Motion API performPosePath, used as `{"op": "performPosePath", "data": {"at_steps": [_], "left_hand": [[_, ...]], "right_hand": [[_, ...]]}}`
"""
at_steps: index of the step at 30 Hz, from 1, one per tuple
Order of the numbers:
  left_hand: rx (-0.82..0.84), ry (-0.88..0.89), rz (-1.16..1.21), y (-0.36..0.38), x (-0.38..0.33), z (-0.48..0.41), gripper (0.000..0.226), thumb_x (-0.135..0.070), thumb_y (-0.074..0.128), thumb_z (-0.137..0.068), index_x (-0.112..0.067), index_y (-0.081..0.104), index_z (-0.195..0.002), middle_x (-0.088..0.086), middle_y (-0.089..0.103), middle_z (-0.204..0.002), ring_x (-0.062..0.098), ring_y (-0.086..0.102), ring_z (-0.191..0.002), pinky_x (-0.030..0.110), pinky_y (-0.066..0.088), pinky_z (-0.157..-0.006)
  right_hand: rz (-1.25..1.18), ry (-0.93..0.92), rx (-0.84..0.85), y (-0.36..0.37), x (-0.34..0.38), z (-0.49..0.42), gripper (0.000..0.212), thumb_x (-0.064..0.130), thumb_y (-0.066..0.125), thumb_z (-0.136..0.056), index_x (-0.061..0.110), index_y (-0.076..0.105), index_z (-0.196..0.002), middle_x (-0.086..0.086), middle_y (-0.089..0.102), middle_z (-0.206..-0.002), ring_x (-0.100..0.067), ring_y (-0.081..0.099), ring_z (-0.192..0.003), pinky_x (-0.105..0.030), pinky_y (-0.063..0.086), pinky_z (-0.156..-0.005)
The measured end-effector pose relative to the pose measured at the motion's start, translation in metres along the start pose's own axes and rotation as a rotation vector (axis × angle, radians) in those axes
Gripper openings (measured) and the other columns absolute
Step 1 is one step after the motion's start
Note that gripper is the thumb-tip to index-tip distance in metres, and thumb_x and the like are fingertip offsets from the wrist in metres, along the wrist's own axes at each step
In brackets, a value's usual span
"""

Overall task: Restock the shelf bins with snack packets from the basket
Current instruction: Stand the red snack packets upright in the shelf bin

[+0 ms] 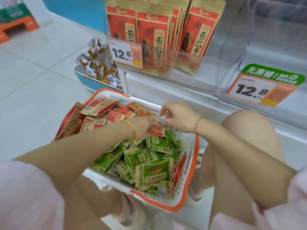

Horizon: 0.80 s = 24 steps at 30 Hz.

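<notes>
Basket: white with an orange rim (191,203); it stood on the floor (33,80) between the person's legs, its far edge close against the shelf base (166,87).
Red packets (99,107): heaped in the far left half of the basket, several rising above the rim.
Green packets (149,171): piled in the near right half, mostly below the rim.
Left hand (142,128): reached across the heap, its fingers closed on a red packet (157,129) near the far right corner.
Right hand (177,118): just beside the left, fingers bent, tips at a packet's edge; whether it had hold could not be told.
Left bin (207,75): clear-walled, on the shelf above the basket; red bags (154,39) stood upright in its left and middle, with open room at its right end.
Right bin (282,52): clear, just beside the left bin, with a green-topped price tag (259,90) on its front edge.
Knee (249,130): raised right of the basket, near the shelf front.
Tray (93,83): blue, holding small wrapped snacks, beyond the basket's far left corner.
Floor: pale tiles lay open left of the basket.
</notes>
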<state>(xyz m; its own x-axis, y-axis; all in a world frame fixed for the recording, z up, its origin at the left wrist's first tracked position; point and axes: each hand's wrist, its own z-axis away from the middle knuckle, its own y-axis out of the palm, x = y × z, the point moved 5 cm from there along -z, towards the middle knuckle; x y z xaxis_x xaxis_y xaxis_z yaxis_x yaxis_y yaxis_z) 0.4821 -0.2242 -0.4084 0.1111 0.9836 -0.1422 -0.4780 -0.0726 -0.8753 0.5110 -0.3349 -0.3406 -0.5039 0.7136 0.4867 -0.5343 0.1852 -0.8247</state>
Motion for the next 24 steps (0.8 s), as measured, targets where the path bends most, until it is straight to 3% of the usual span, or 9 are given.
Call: {"op": "performPosePath", "data": {"at_steps": [3,6,8,11,14,16,18,22,24], "left_hand": [[0.244,-0.038,-0.029,0.051,-0.004,-0.003,0.025,-0.032,0.051,-0.094,-0.01,0.058,-0.106,0.012,0.059,-0.107,0.026,0.054,-0.092,0.032,0.044,-0.078],[0.407,-0.063,-0.034,0.088,-0.004,0.0,0.04,-0.036,0.052,-0.093,-0.008,0.051,-0.123,0.011,0.056,-0.12,0.027,0.055,-0.105,0.034,0.045,-0.085],[0.38,-0.051,-0.018,0.094,-0.008,0.0,0.04,-0.036,0.052,-0.093,-0.01,0.05,-0.124,0.01,0.053,-0.123,0.026,0.054,-0.109,0.034,0.045,-0.085],[0.238,-0.013,0.155,0.089,-0.03,-0.006,0.03,-0.035,0.051,-0.094,-0.01,0.056,-0.111,0.008,0.058,-0.113,0.022,0.056,-0.099,0.027,0.043,-0.078],[0.293,-0.017,0.339,0.104,-0.065,-0.016,0.04,-0.044,0.047,-0.094,-0.007,0.06,-0.1,0.009,0.063,-0.098,0.021,0.057,-0.087,0.027,0.045,-0.072],[0.343,-0.024,0.329,0.124,-0.085,-0.023,0.05,-0.054,0.046,-0.091,-0.007,0.062,-0.097,0.006,0.064,-0.092,0.022,0.06,-0.084,0.03,0.049,-0.073],[0.33,-0.034,0.249,0.138,-0.094,-0.031,0.046,-0.057,0.047,-0.089,-0.012,0.059,-0.09,0.001,0.061,-0.088,0.022,0.06,-0.083,0.031,0.049,-0.069],[0.289,-0.055,0.203,0.137,-0.092,-0.04,0.036,-0.046,0.055,-0.088,-0.014,0.047,-0.073,0.001,0.056,-0.079,0.025,0.057,-0.082,0.03,0.044,-0.065],[0.28,-0.042,0.17,0.131,-0.09,-0.04,0.025,-0.033,0.054,-0.091,-0.01,0.053,-0.082,0.005,0.059,-0.088,0.025,0.057,-0.088,0.032,0.046,-0.07]], "right_hand": [[0.143,0.003,0.131,0.017,-0.011,-0.003,0.024,0.016,0.052,-0.094,0.006,0.056,-0.116,-0.006,0.062,-0.105,-0.019,0.057,-0.097,-0.026,0.039,-0.077],[0.258,-0.005,0.19,0.026,-0.018,-0.009,0.027,0.016,0.05,-0.095,0.008,0.053,-0.121,-0.01,0.06,-0.115,-0.026,0.055,-0.104,-0.027,0.039,-0.078],[0.304,-0.016,0.23,0.029,-0.021,-0.012,0.028,0.013,0.049,-0.096,0.009,0.049,-0.124,-0.012,0.058,-0.118,-0.027,0.055,-0.106,-0.031,0.043,-0.084],[0.376,0.001,0.244,0.029,-0.026,-0.016,0.032,0.005,0.047,-0.095,0.01,0.047,-0.126,-0.012,0.056,-0.123,-0.027,0.056,-0.109,-0.032,0.047,-0.087],[0.425,0.018,0.225,0.026,-0.031,-0.017,0.034,0.005,0.047,-0.095,0.01,0.047,-0.128,-0.011,0.058,-0.119,-0.026,0.057,-0.106,-0.029,0.046,-0.08],[0.426,0.012,0.224,0.026,-0.035,-0.016,0.031,0.007,0.048,-0.095,0.009,0.05,-0.126,-0.011,0.06,-0.115,-0.026,0.059,-0.102,-0.03,0.048,-0.079],[0.435,0.003,0.242,0.031,-0.041,-0.015,0.027,0.009,0.05,-0.094,0.009,0.054,-0.121,-0.011,0.063,-0.11,-0.027,0.062,-0.099,-0.034,0.053,-0.081],[0.414,0.042,0.276,0.038,-0.055,-0.015,0.03,0.011,0.054,-0.088,0.008,0.059,-0.117,-0.017,0.065,-0.113,-0.033,0.063,-0.104,-0.042,0.055,-0.085],[0.382,0.049,0.256,0.034,-0.055,-0.013,0.029,0.01,0.053,-0.089,0.007,0.058,-0.118,-0.016,0.064,-0.113,-0.032,0.063,-0.104,-0.041,0.054,-0.086]]}}
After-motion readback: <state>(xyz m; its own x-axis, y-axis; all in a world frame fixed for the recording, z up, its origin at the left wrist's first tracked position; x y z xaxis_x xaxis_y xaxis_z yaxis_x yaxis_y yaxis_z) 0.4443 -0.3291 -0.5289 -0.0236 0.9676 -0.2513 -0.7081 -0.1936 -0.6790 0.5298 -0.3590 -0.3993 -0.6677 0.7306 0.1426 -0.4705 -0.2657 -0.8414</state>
